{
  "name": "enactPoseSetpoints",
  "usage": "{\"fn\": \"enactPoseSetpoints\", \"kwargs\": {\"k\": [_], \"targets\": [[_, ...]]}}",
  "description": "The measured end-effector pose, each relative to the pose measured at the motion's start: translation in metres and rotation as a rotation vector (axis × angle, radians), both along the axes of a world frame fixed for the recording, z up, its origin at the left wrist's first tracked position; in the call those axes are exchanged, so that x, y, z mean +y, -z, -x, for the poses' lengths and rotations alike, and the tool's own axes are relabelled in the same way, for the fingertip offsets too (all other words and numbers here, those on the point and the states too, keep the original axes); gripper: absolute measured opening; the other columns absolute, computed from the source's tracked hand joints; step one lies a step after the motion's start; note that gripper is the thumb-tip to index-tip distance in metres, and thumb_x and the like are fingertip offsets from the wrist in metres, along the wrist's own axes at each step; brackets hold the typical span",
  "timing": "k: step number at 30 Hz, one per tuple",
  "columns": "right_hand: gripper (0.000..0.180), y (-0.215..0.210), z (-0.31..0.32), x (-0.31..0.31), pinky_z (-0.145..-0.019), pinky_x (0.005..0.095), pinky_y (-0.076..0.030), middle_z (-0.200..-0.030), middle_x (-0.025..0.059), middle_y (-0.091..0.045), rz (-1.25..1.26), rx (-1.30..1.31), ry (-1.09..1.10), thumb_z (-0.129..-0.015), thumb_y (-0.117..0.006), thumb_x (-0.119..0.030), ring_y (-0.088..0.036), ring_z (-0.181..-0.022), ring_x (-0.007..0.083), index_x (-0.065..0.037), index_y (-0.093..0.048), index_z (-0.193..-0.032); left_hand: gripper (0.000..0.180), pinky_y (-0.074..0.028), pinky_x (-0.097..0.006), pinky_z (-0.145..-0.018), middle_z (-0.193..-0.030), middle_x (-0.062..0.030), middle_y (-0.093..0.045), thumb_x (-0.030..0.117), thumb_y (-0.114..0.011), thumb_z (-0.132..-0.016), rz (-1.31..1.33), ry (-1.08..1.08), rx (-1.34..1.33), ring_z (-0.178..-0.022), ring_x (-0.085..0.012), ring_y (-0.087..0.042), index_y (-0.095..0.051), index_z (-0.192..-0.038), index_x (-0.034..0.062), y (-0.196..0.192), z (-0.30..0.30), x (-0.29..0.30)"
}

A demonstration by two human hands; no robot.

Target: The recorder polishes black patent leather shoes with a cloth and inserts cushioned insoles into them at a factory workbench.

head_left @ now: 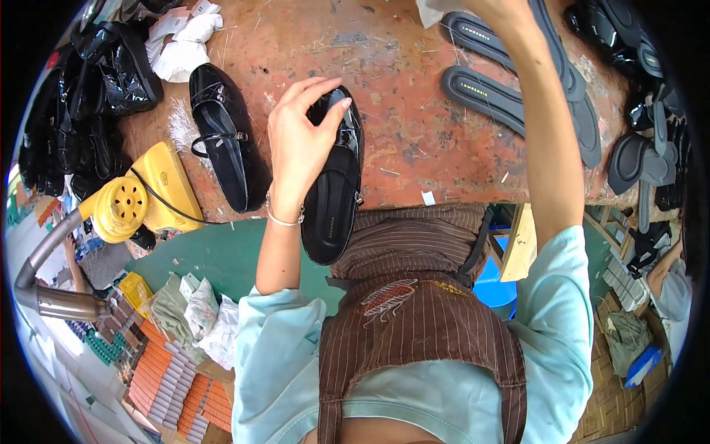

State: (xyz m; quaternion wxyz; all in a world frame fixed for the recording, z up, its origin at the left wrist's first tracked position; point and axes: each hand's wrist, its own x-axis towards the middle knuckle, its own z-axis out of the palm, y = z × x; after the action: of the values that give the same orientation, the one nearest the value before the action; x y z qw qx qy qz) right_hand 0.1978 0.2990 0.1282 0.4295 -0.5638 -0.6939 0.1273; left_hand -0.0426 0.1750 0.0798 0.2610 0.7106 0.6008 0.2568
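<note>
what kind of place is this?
Most likely a shoe-making workshop. The left hand holds a glossy black flat shoe over a worn, stained workbench; black insoles lie in rows by the right hand, and more black shoes are piled at the left.

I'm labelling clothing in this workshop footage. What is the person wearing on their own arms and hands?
Both hands are bare, no gloves. The left hand has a thin silver bracelet at the wrist. Light blue sleeves cover only the upper arms; the forearms are uncovered. The right hand is mostly cut off at the top edge.
</note>
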Motion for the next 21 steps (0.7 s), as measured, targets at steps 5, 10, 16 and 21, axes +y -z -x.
{"fn": "enactPoseSetpoints", "kwargs": {"k": [5,10,16,21], "targets": [[0.021,0.033,-0.005,-0.069,-0.069,0.0423,-0.047,-0.076,0.0139,-0.065,-0.089,-0.267,0.159,-0.079,-0.073,-0.018,-0.062,-0.072,0.0321,-0.005,-0.067,-0.095,0.013,-0.051,-0.023,-0.073,-0.094,-0.0061,-0.073,0.002,-0.077,-0.080,0.259,-0.182,-0.486,-0.084,-0.0088,-0.065,-0.078,-0.092,0.0050,0.029,0.015,0.016],[0.006,0.056,0.049,-0.139,-0.069,0.0386,-0.053,-0.081,0.0100,-0.067,0.331,0.251,-0.046,-0.081,-0.070,-0.008,-0.067,-0.078,0.0273,-0.008,-0.069,-0.087,0.013,-0.051,-0.022,-0.074,-0.091,-0.0063,-0.072,-0.001,-0.075,-0.081,0.209,-0.174,-0.428,-0.083,-0.0103,-0.064,-0.077,-0.094,0.0016,0.033,0.008,0.019],[0.014,0.068,0.083,-0.148,-0.064,0.0372,-0.053,-0.082,0.0102,-0.068,0.568,0.367,-0.041,-0.080,-0.075,-0.013,-0.067,-0.070,0.0256,-0.004,-0.068,-0.088,0.010,-0.050,-0.021,-0.066,-0.081,-0.0054,-0.071,0.007,-0.070,-0.090,0.115,-0.196,-0.202,-0.074,-0.0069,-0.064,-0.071,-0.090,-0.0033,0.039,0.009,0.027],[0.014,0.062,0.092,-0.145,-0.063,0.0368,-0.052,-0.081,0.0108,-0.068,0.644,0.376,-0.020,-0.079,-0.075,-0.012,-0.067,-0.069,0.0257,-0.003,-0.068,-0.087,0.025,-0.051,-0.022,-0.063,-0.073,-0.0084,-0.069,0.015,-0.061,-0.098,0.086,-0.244,-0.228,-0.067,-0.0099,-0.066,-0.066,-0.084,-0.0046,0.037,0.011,0.037]]}}
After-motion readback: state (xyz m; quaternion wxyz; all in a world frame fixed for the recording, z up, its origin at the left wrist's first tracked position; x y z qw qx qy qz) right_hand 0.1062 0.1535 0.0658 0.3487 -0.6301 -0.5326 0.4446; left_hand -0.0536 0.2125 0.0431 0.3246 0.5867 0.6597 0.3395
